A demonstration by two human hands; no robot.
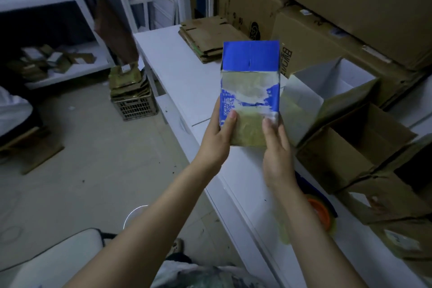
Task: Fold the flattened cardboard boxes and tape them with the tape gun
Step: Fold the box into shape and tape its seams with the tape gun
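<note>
I hold a small blue printed cardboard box (250, 82) upright in the air over the white table (177, 72). Yellowish tape covers its near face. My left hand (218, 138) grips its lower left edge with the thumb on the front. My right hand (277, 149) grips its lower right edge. A stack of flattened cardboard boxes (208, 40) lies at the table's far end. A tape gun (321, 213) with an orange roll lies on the table, partly hidden behind my right forearm.
Open brown cartons (350, 152) and a white-lined box (327, 86) crowd the table's right side. Large cartons (350, 18) are stacked behind. On the floor to the left stands a crate (134, 103) full of flattened cardboard, beside white shelving (70, 30).
</note>
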